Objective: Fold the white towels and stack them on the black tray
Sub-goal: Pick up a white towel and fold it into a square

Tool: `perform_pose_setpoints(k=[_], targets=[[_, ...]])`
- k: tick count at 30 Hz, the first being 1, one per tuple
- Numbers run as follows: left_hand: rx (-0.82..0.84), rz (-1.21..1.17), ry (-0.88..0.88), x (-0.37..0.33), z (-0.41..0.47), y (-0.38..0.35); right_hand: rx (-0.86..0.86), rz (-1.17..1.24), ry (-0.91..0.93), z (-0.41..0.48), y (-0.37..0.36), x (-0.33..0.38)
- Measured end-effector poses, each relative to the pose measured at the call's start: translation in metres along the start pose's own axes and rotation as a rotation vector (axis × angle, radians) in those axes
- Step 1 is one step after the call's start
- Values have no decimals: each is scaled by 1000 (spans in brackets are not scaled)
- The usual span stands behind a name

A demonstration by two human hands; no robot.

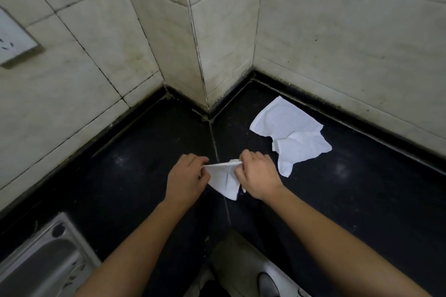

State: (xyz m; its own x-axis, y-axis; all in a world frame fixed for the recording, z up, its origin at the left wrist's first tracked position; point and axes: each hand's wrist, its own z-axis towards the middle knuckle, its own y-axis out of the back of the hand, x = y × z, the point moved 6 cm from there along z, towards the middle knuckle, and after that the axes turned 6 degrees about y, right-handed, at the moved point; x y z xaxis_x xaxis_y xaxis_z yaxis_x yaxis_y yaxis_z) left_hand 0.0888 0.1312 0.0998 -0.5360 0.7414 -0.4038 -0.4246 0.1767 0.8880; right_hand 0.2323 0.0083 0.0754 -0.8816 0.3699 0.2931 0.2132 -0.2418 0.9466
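A small white towel (224, 179) hangs between my two hands above the black countertop (135, 176). My left hand (187, 177) pinches its left corner and my right hand (258, 176) pinches its right corner, with the top edge pulled taut between them. A second white towel (289, 132) lies crumpled and partly unfolded on the counter, behind and to the right of my right hand. No black tray is in view.
Tiled walls (224, 31) close the counter in at the back, with a protruding corner in the middle. A steel sink (41, 258) sits at the lower left. A wall socket (12, 41) is on the left wall. The floor shows below the counter edge.
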Motion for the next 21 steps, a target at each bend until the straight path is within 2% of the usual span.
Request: perform_pose_setpoints(k=[10,16,21], targets=[[-289,90,22,-47,-3,58,20,110,77,-12,57,-16],[-343,158,136,-34,-20,80,92,151,170,-11,74,-25],[-310,152,183,-13,-14,90,81,257,82,3,81,-23]])
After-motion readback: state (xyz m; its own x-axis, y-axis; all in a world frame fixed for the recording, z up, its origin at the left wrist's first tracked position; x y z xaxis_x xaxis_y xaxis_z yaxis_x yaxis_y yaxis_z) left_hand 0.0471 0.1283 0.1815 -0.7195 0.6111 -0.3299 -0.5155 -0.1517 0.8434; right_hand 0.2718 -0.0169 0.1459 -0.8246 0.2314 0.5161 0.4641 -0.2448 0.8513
